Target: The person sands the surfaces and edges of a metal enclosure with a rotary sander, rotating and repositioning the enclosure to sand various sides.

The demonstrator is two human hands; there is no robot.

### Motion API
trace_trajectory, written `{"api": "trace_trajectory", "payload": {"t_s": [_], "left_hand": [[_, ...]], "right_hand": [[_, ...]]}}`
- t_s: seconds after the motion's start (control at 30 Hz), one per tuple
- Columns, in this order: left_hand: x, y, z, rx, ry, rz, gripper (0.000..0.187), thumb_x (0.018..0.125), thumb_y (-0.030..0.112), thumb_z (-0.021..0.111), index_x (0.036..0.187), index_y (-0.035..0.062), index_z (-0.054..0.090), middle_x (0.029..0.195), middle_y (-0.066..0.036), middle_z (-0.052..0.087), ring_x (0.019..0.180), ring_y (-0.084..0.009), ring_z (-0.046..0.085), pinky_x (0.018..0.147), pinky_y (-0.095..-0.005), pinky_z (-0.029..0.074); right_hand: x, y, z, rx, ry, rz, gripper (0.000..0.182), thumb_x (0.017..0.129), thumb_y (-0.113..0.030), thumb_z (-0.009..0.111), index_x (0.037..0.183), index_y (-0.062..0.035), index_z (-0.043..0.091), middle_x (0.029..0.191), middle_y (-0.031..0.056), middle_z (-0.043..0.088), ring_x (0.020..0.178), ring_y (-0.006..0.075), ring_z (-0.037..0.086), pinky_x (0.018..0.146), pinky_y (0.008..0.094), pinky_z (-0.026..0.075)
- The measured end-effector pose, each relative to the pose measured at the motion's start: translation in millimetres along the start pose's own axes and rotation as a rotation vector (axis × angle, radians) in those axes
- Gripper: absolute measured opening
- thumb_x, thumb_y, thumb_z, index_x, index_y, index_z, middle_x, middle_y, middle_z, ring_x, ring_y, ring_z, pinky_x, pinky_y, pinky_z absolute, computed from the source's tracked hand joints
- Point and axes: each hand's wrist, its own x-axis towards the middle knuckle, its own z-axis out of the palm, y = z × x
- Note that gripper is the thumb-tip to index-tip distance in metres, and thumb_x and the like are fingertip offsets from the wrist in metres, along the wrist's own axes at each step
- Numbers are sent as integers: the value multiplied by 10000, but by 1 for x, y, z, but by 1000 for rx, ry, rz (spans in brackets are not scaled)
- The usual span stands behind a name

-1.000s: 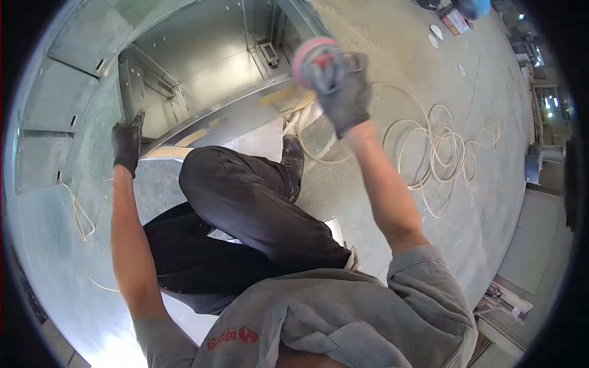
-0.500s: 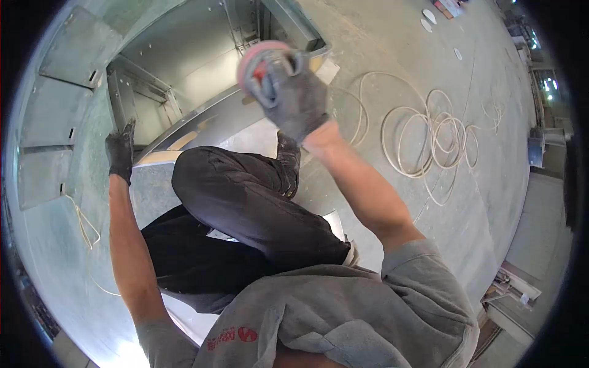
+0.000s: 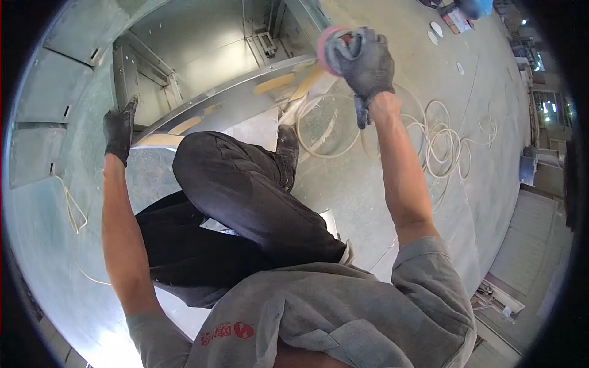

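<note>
My right hand (image 3: 368, 61), in a dark grey work glove, is wrapped around a small hand sander (image 3: 331, 54) with a pink disc. The sander is at the right corner of an open sheet-metal cabinet (image 3: 227, 89), its disc facing the cabinet side. Along the cabinet's near edge are several tan smoothed patches (image 3: 273, 84). My left hand (image 3: 119, 130), gloved as well, grips the cabinet's left near corner, with one digit stretched up along the side wall. Its other fingers are mostly hidden.
A pale hose (image 3: 451, 141) lies in loops on the floor to the right. Flat metal panels (image 3: 49, 86) line the left side, with a thin cord (image 3: 73, 208) beside them. White oval pieces (image 3: 436, 29) and a box (image 3: 457, 21) lie at the far right. My bent knee (image 3: 202, 156) is close to the cabinet.
My right hand has moved right with the sander, from over the cabinet's near edge to its right corner. The hose has shifted with it. My left hand stays at the left corner.
</note>
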Motion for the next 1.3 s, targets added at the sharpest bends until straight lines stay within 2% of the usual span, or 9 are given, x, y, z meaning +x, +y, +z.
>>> {"api": "trace_trajectory", "payload": {"t_s": [0.03, 0.2, 0.4, 0.47, 0.53, 0.7, 0.9, 1.07, 1.3], "left_hand": [[-2, 10, -3, -60, 2, -144, 493, 945, 419, 715, 923, -74, 725, 794, -292, 692, 770, -437, 683, 673, -468, 487], [5, -15, 6, -34, 8, -80, 557, 923, 488, 721, 916, -70, 725, 769, -296, 681, 756, -452, 667, 676, -483, 479], [-5, -11, 6, -196, 61, -61, 614, 909, 519, 726, 886, -94, 707, 713, -296, 646, 662, -380, 629, 660, -488, 472], [2, 1, 1, -134, 76, 27, 622, 905, 523, 731, 879, -98, 704, 691, -292, 633, 640, -355, 618, 653, -487, 471], [-4, -3, 6, -289, 18, -226, 615, 907, 522, 731, 884, -92, 708, 680, -281, 623, 623, -334, 600, 643, -483, 470], [-2, -8, 8, -131, 43, -89, 602, 906, 530, 732, 892, -71, 722, 681, -237, 648, 611, -315, 569, 638, -471, 466], [-7, 25, -17, -330, -28, -207, 561, 884, 474, 778, 930, -75, 669, 761, -239, 691, 711, -374, 674, 686, -457, 512], [20, 22, -16, 16, -100, -123, 677, 887, 425, 771, 1173, -139, 531, 972, -323, 699, 939, -450, 710, 797, -485, 546], [39, 30, -7, 134, -4, -170, 661, 913, 389, 736, 1221, -140, 487, 1054, -372, 684, 998, -526, 678, 831, -525, 539]], "right_hand": [[-2, -6, 0, -24, -55, -38, 547, 846, -447, 774, 1232, -89, 623, 1159, 213, 632, 1030, 397, 671, 896, 479, 553], [-3, -56, 6, -78, -206, -438, 412, 882, -455, 706, 1114, -118, 651, 1074, 232, 646, 920, 429, 699, 816, 511, 568], [43, -60, -14, -193, -535, -385, 413, 907, -408, 642, 1117, -54, 678, 1075, 200, 741, 1021, 381, 719, 888, 485, 563], [51, -48, -14, -206, -432, -341, 450, 894, -433, 646, 1132, -52, 677, 1100, 210, 734, 1017, 399, 713, 889, 485, 554], [71, -30, -8, -249, -404, -320, 399, 882, -428, 673, 1047, -65, 659, 1009, 216, 722, 953, 403, 706, 839, 482, 545], [85, -12, -8, -282, -297, -273, 357, 871, -419, 714, 953, -81, 633, 926, 222, 706, 881, 424, 687, 789, 480, 527], [115, -25, -1, -316, -424, -285, 426, 864, -450, 688, 1089, -88, 693, 1063, 215, 734, 1010, 411, 703, 873, 485, 543], [160, -34, 28, -334, -392, -318, 443, 867, -460, 696, 1108, -89, 696, 1081, 204, 739, 1030, 399, 703, 917, 464, 541], [245, -49, 85, -328, -293, -362, 500, 831, -499, 744, 1116, -90, 703, 1087, 202, 735, 1021, 388, 703, 900, 456, 540]]}}
